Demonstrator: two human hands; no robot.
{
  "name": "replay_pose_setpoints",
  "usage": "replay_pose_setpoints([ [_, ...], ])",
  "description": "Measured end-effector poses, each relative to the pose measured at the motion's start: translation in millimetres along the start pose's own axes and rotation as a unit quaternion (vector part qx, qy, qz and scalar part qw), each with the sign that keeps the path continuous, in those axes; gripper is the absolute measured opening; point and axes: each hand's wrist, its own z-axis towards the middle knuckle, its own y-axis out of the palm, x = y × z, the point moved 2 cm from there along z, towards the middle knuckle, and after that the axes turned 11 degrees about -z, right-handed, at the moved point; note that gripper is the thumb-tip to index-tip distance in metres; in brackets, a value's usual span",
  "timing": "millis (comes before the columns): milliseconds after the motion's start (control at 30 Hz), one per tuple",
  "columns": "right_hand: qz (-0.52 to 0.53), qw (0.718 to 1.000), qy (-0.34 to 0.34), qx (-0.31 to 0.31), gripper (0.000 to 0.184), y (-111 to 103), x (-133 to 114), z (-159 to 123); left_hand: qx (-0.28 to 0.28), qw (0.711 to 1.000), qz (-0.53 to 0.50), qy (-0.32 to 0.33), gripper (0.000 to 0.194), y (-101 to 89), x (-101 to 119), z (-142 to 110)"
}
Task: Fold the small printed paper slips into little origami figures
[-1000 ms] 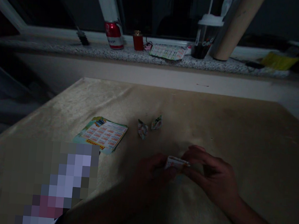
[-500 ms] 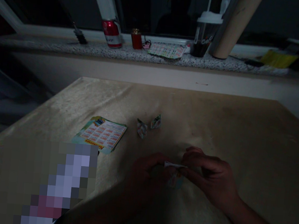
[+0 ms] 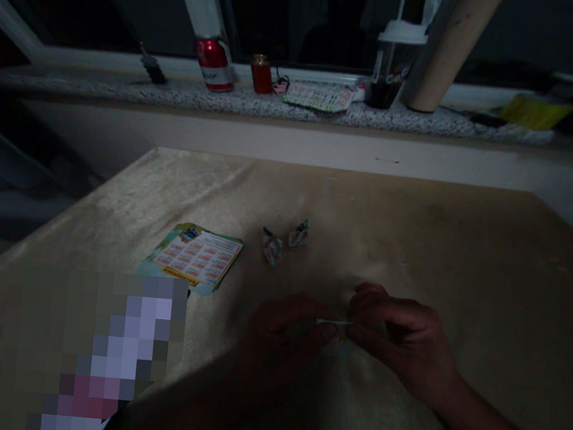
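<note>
A small folded piece of printed paper (image 3: 334, 344) is pinched between my two hands over the near part of the table, its thin pale edge facing up. My left hand (image 3: 286, 332), in deep shadow, grips its left end. At the right end, the thumb and fingers of my right hand (image 3: 401, 329) are closed on it. Beyond my hands two little folded paper shapes, one (image 3: 272, 247) on the left and one (image 3: 299, 234) on the right, sit close together. To their left lies a stack of printed paper sheets (image 3: 195, 257).
A pale cloth covers the table (image 3: 391, 217). On the granite windowsill (image 3: 176, 96) behind stand a red can (image 3: 213, 65), a red jar (image 3: 262, 74), a lidded cup with a straw (image 3: 392, 67) and a cardboard tube (image 3: 445, 55). Blurred blocks hide the lower left.
The folded paper has tilted, so that its top now shows as a thinner line and less of its printed face is visible. Both hands stay nearly in place.
</note>
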Motion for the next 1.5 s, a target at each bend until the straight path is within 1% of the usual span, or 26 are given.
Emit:
replay_pose_setpoints([
  [100,0.002,1.000,-0.002,-0.001,0.013,0.2,-0.8,0.1,-0.001,1.000,0.016,0.003,0.006,-0.1,0.3,0.3],
  [267,-0.009,1.000,-0.023,-0.009,0.015,-1.8,-5.2,1.9,0.027,0.999,0.042,0.011,0.004,-1.1,0.7,1.0],
  [367,-0.021,0.999,-0.023,-0.016,0.014,-3.2,-6.3,2.3,0.018,0.999,0.040,0.011,0.004,-1.7,3.9,2.7],
  [433,-0.024,0.999,-0.018,-0.014,0.013,-3.7,-6.7,2.3,0.015,1.000,0.023,0.002,0.008,-1.6,6.9,4.2],
  [533,-0.019,1.000,-0.007,-0.013,0.013,-4.2,-7.3,2.1,0.015,0.999,-0.006,-0.032,0.011,-1.0,7.8,6.0],
  [667,-0.015,1.000,0.011,-0.009,0.015,-6.3,-5.4,0.9,0.026,0.989,-0.038,-0.138,0.012,-2.7,-1.2,6.2],
  [733,-0.016,0.999,0.028,-0.006,0.014,-7.8,-2.1,-0.7,0.037,0.982,-0.042,-0.179,0.013,-4.6,-4.9,6.3],
  [800,-0.010,0.999,0.049,-0.011,0.014,-8.3,2.0,-2.7,0.039,0.980,-0.028,-0.193,0.013,-6.2,-4.8,6.9],
  [933,-0.018,0.996,0.082,-0.029,0.011,-6.5,6.3,-4.1,0.040,0.979,-0.010,-0.199,0.016,-7.0,1.5,8.7],
  [1000,-0.046,0.996,0.073,-0.035,0.008,-4.8,4.6,-2.5,0.035,0.979,0.000,-0.201,0.015,-6.0,4.1,9.4],
  [1067,-0.083,0.995,0.038,-0.051,0.007,-2.9,1.0,0.1,0.018,0.979,0.007,-0.203,0.015,-4.0,4.4,10.0],
  [1133,-0.114,0.991,-0.004,-0.066,0.011,-1.2,-3.0,2.2,-0.002,0.976,0.003,-0.217,0.015,-1.7,1.7,10.3],
  [1200,-0.132,0.989,-0.029,-0.062,0.015,-0.6,-6.3,3.4,-0.015,0.969,-0.010,-0.247,0.016,0.1,-2.7,10.0],
  [1267,-0.135,0.989,-0.034,-0.042,0.014,-0.9,-8.9,3.7,-0.029,0.960,-0.023,-0.278,0.018,1.3,-6.8,9.3],
  [1333,-0.133,0.990,-0.036,-0.026,0.014,-1.0,-11.2,3.6,-0.043,0.955,-0.030,-0.293,0.020,2.4,-8.7,8.4],
  [1400,-0.131,0.991,-0.034,-0.020,0.015,-0.9,-12.4,3.4,-0.045,0.956,-0.021,-0.290,0.019,3.2,-8.8,7.4],
  [1500,-0.126,0.992,-0.019,-0.007,0.015,-2.0,-10.7,2.9,-0.039,0.963,-0.003,-0.266,0.017,4.4,-7.7,6.1],
])
